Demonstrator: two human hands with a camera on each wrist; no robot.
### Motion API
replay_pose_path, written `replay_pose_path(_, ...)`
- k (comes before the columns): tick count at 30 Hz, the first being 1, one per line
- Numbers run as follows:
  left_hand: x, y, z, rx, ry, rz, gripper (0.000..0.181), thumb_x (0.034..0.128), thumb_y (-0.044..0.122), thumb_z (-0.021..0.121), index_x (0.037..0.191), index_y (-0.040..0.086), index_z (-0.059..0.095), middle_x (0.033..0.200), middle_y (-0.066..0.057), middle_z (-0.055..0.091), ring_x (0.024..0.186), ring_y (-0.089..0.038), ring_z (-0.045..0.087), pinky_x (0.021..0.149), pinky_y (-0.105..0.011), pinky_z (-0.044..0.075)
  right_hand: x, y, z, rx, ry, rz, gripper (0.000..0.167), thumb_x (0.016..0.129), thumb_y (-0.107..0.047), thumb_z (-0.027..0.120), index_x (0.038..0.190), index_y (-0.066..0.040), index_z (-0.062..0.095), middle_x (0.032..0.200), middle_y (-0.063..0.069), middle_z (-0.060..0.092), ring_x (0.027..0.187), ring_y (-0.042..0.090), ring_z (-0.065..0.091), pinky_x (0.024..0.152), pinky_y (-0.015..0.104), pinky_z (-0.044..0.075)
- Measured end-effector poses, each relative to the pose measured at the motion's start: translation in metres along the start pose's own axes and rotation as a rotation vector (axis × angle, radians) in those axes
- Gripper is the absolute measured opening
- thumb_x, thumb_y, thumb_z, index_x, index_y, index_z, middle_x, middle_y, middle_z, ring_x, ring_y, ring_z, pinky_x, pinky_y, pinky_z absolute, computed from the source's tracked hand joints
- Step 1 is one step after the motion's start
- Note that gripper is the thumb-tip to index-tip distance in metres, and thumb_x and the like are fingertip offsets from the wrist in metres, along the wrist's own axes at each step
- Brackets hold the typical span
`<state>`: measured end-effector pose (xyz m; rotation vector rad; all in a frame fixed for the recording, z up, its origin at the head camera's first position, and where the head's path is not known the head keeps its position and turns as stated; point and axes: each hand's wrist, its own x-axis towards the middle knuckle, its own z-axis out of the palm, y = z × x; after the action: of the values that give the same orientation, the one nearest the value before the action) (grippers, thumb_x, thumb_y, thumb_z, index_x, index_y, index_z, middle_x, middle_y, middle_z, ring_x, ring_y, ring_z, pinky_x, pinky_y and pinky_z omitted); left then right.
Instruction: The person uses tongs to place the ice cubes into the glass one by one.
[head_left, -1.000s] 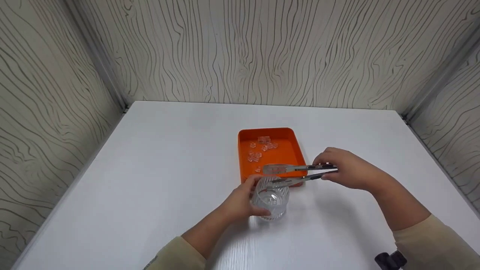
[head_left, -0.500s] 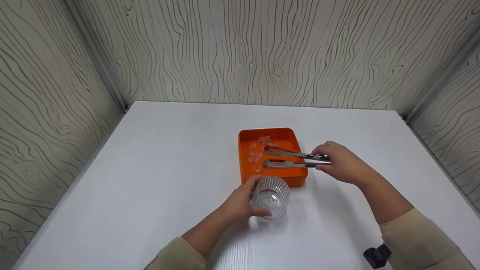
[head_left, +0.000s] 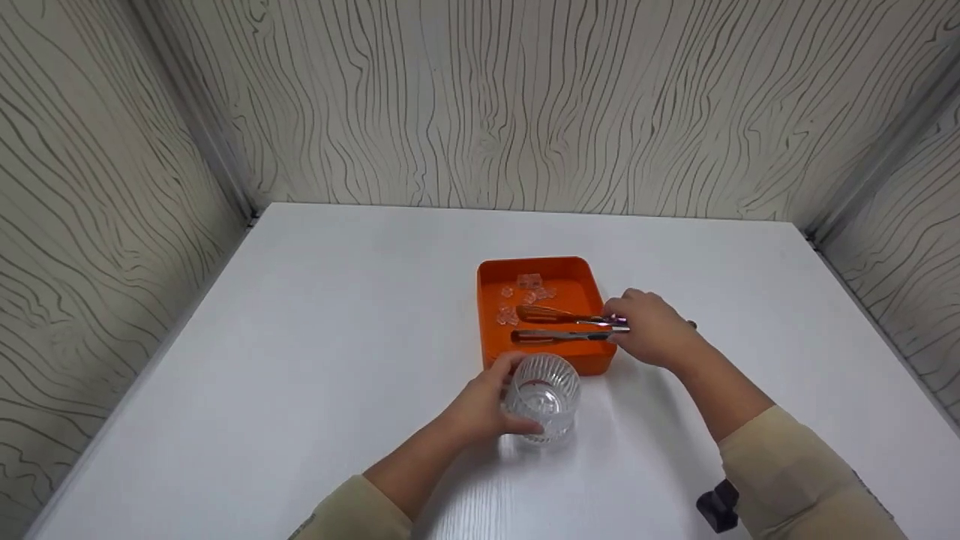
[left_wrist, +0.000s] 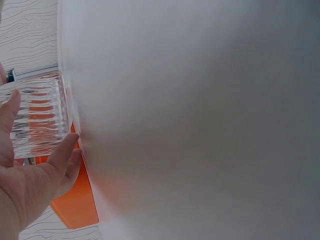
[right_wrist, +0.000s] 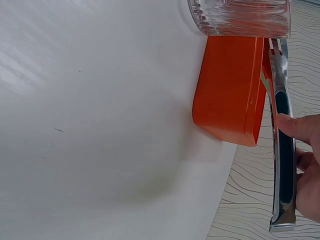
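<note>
A clear ribbed drinking glass (head_left: 551, 401) stands upright on the table, its side gripped by my left hand (head_left: 480, 405). My right hand (head_left: 649, 330) holds metal tongs (right_wrist: 284, 145) with dark handle inserts. Their two arms are spread apart and reach over the orange tray (head_left: 491, 262), tips low toward its floor. Clear ice-like cubes (head_left: 529, 280) lie in the tray's far and left parts. Whether a cube sits between the tong tips cannot be made out. In the left wrist view the fingers and thumb lie around the glass (left_wrist: 40, 115).
The white table (head_left: 337, 315) spreads out around the tray, with wood-grain panels (head_left: 480, 105) behind and at both sides. The glass stands right against the tray's near side. A small black object (head_left: 718, 506) is by the right sleeve.
The tongs have left the glass's mouth and moved up and left over the tray, then lower into it. My left hand and the glass have stayed in place.
</note>
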<state>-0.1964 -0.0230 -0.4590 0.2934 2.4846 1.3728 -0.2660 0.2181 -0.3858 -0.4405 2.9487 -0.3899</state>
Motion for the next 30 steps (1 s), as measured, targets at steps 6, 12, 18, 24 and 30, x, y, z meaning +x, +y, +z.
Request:
replay_pose_path(6,0.0,0.0,-0.001,0.004,-0.002,0.012,0.078,0.061,0.032,0.084,0.122,0.044,0.036,0.123,0.012,0.049,0.114,-0.019,0.048,0.096,-0.045,0.042,0.005,-0.005,0.004,-0.029,-0.004,0.013,0.023,0.08,-0.011,0.068,0.103,-0.011,0.064,0.09,0.007,0.054,0.084,0.025,0.048,0.072,0.04,0.047)
replay_pose_path(12,0.0,-0.001,-0.001,0.004,-0.003,0.008,0.08,0.0611,0.033,0.084,0.123,0.045,0.034,0.123,0.01,0.049,0.115,-0.02,0.048,0.095,-0.046,0.042,0.009,-0.009,0.011,-0.062,0.022,-0.003,0.019,0.079,-0.011,0.068,0.097,-0.012,0.064,0.086,0.005,0.054,0.081,0.024,0.047,0.07,0.038,0.047)
replay_pose_path(18,0.0,-0.003,-0.001,0.005,-0.009,0.049,0.079,0.0632,0.03,0.083,0.125,0.042,0.034,0.125,0.009,0.048,0.116,-0.02,0.048,0.096,-0.045,0.041,0.01,-0.012,0.016,-0.067,0.029,-0.006,0.016,0.078,-0.011,0.068,0.094,-0.012,0.065,0.083,0.004,0.053,0.079,0.023,0.046,0.066,0.036,0.045)
replay_pose_path(24,0.001,-0.002,0.0,-0.001,-0.006,0.029,0.079,0.0621,0.032,0.083,0.124,0.043,0.035,0.126,0.011,0.048,0.118,-0.02,0.047,0.097,-0.045,0.041,0.01,-0.012,0.018,-0.069,0.025,0.016,0.016,0.079,-0.008,0.065,0.094,-0.014,0.064,0.082,0.004,0.053,0.078,0.024,0.046,0.066,0.037,0.044)
replay_pose_path(30,0.001,-0.001,0.001,-0.007,-0.004,0.017,0.08,0.0617,0.031,0.084,0.123,0.045,0.035,0.126,0.011,0.048,0.119,-0.02,0.046,0.097,-0.045,0.041,0.01,-0.011,0.019,-0.058,0.03,0.052,0.018,0.08,-0.006,0.062,0.096,-0.015,0.065,0.083,0.005,0.053,0.078,0.025,0.046,0.065,0.037,0.044)
